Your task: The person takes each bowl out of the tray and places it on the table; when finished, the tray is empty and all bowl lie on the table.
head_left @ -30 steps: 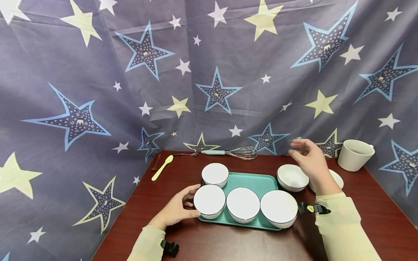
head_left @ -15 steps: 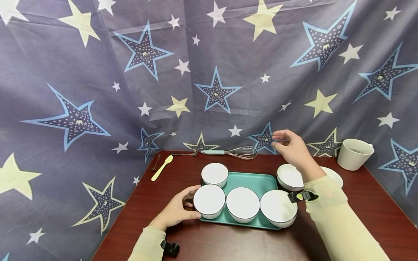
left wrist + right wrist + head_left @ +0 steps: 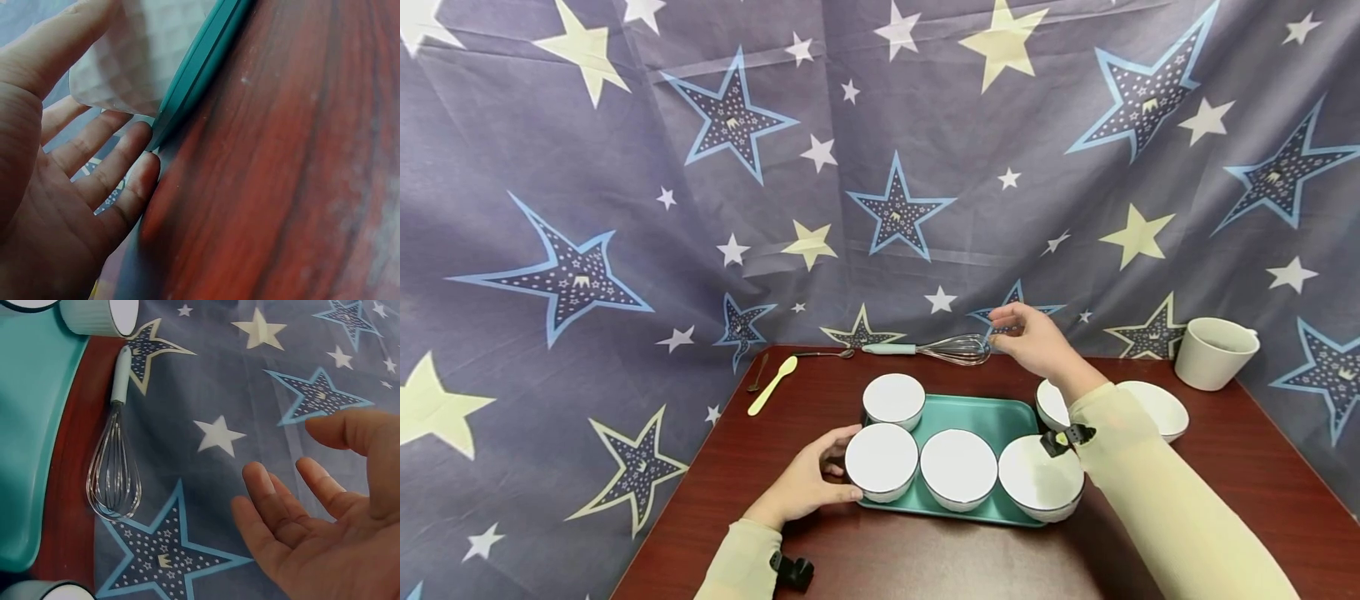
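Observation:
My left hand (image 3: 811, 485) rests against the front left white bowl (image 3: 881, 461) on the teal tray (image 3: 992, 412). In the left wrist view its thumb lies along the ribbed bowl (image 3: 140, 56), while the fingers (image 3: 115, 169) are nearly straight at the tray's edge (image 3: 203, 69). My right hand (image 3: 1026, 335) hovers with loose fingers, holding nothing, just right of the wire whisk (image 3: 955, 349) at the table's back. The right wrist view shows that open hand (image 3: 325, 512) above the star cloth, apart from the whisk (image 3: 114, 478). Three more white bowls (image 3: 958, 468) stand on the tray.
A white bowl (image 3: 1049, 402) beside the tray is partly hidden by my right arm. A shallow white dish (image 3: 1159, 408) and a white mug (image 3: 1213, 354) stand at the right. A yellow spoon (image 3: 772, 385) and metal spoons (image 3: 829, 355) lie back left. Star-printed cloth (image 3: 880, 167) walls the table.
My right hand has moved left and towards the back, from above the right-hand bowls to beside the whisk. The left hand has stayed at the front left bowl.

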`<state>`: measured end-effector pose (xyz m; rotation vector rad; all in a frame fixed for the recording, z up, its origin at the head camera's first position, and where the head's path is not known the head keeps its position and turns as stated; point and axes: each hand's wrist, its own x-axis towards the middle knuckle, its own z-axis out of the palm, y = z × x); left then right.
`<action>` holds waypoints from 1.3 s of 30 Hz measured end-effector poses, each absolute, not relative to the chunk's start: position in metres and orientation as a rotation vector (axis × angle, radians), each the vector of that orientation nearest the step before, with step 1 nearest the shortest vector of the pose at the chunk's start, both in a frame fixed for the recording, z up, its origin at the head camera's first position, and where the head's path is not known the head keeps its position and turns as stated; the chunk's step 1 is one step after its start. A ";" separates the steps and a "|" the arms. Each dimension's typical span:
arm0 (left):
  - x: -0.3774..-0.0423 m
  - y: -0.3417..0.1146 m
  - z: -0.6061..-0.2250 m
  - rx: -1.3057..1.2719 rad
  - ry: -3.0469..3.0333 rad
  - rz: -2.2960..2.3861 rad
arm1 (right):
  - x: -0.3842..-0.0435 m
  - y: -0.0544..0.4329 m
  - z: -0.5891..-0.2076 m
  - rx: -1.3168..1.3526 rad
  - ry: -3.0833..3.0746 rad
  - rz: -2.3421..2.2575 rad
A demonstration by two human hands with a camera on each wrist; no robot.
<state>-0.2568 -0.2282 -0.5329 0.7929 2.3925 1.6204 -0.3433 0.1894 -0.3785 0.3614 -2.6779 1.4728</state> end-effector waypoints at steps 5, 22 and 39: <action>-0.256 -0.229 -0.533 0.797 2.400 1.615 | -0.352 0.177 -0.380 0.406 -2.722 1.484; -0.257 -0.231 -0.533 0.798 2.401 1.620 | -0.373 0.127 -0.389 0.494 -2.856 1.516; -0.258 -0.229 -0.535 0.823 2.397 1.631 | -0.387 0.098 -0.407 0.598 -3.000 1.586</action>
